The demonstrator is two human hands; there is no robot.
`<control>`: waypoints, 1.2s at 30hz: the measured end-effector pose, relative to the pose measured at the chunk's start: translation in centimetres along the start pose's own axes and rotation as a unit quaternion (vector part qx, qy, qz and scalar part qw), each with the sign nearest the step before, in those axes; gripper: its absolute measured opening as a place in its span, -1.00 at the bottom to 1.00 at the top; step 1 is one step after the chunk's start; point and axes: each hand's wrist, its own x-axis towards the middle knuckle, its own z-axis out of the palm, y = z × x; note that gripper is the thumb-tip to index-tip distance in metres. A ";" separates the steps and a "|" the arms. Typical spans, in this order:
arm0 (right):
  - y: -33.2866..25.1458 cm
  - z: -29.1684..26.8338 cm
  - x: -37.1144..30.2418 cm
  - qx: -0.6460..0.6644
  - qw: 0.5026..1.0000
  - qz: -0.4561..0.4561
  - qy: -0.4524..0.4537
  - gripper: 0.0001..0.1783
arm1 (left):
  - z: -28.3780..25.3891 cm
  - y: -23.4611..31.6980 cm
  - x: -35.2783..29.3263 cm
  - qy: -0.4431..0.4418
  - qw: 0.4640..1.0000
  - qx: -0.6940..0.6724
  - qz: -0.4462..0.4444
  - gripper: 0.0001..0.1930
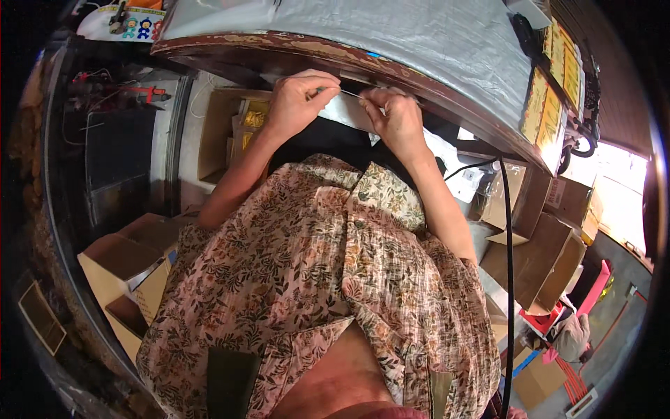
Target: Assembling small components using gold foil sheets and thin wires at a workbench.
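Observation:
My left hand (299, 106) and my right hand (399, 124) are raised close together, just below the worn wooden edge of a table (300, 43). Each has its thumb and fingers pinched. A thin pale strand (350, 93) stretches across the small gap from one pinch to the other; whether it is thread or wire I cannot tell. Something small and dark shows at my left fingertips. Beneath the hands, a white sheet-like piece (343, 113) lies over dark cloth on my lap, partly hidden by my right hand.
Grey plastic sheeting (398, 28) covers the table top. Yellow printed boxes (555, 84) stand at its right end. Below, a carton with yellow packs (252, 117) sits at left. Open cardboard boxes (115, 258) flank me, and a black cable (509, 265) hangs at my right.

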 end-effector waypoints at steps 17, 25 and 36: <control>-8.1 -14.6 5.2 0.290 0.944 -0.084 0.130 -0.90 | 0.6 10.6 4.1 -0.261 0.837 -0.480 -0.027 -0.86; -2.8 -17.7 1.7 0.143 0.978 0.147 0.028 -0.77 | 0.9 13.2 7.4 -0.241 0.955 -0.168 0.049 -0.86; -2.6 -17.4 1.4 0.287 0.942 0.166 -0.055 -0.71 | 2.7 16.6 11.6 -0.290 0.952 -0.017 0.091 -0.84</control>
